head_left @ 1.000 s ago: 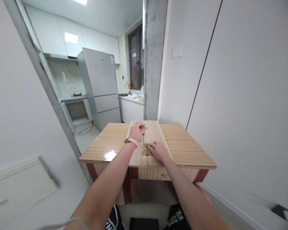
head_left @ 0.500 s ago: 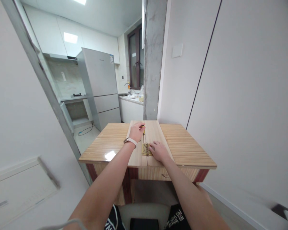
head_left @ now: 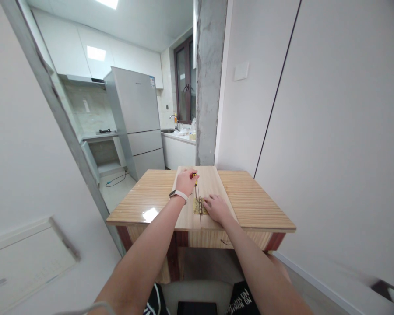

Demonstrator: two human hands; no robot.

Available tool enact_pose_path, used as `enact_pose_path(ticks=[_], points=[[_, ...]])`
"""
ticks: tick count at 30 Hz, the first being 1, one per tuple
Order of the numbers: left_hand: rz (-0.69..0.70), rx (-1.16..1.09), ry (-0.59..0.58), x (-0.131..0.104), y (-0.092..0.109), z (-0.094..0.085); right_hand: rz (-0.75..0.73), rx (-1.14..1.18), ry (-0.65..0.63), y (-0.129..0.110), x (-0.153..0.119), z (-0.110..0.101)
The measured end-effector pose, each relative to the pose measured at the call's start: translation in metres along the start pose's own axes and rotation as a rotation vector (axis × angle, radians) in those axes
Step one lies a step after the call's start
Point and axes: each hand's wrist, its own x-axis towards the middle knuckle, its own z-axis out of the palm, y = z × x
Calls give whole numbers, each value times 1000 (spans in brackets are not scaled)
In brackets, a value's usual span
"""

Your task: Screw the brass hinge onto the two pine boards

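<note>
We have the brass hinge [head_left: 197, 205] lying opened flat across the seam between two pale boards, just beyond and nearer us than the left hand's wrist, and at the fingertips of the right hand [head_left: 217, 206]. That hand lies palm down and unclenched, its fingers touching the hinge's right leaf and the right board [head_left: 213, 179]. Our left hand [head_left: 185, 181] grasps the yellow-handled screwdriver [head_left: 195, 180], whose thin shaft slants down to the hinge's left leaf; we cannot tell whether the tip sits in a screw. Below this hand lies the left board [head_left: 184, 216], and a pale-strapped watch [head_left: 179, 194] circles its wrist. Under both hands stands the striped wooden table [head_left: 259, 201]; below the right hand its drawer [head_left: 210, 239] is closed, hiding the contents. Well beyond the left hand, we see the closed refrigerator [head_left: 138, 105], its inside hidden, and farther left an open-fronted cabinet [head_left: 105, 155]. Ahead of the left hand, past the table, is a sink [head_left: 167, 131] whose inside we cannot make out, with white plastic bags [head_left: 182, 132] beside it.
</note>
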Motion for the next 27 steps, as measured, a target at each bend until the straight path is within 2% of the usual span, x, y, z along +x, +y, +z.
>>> enact_pose_path(ticks=[9,14,20,27], points=[[17,-88,-32,-1,-8,1,-12,-4,6,0,-1,-1],[1,-138,-54,-1,-4,2,-24,-8,5,0,-1,-1],[-22,-74,-23,-1,4,2,-25,-5,23,1,-1,2],[4,1,-34,0,3,1,-31,-4,20,3,1,4]])
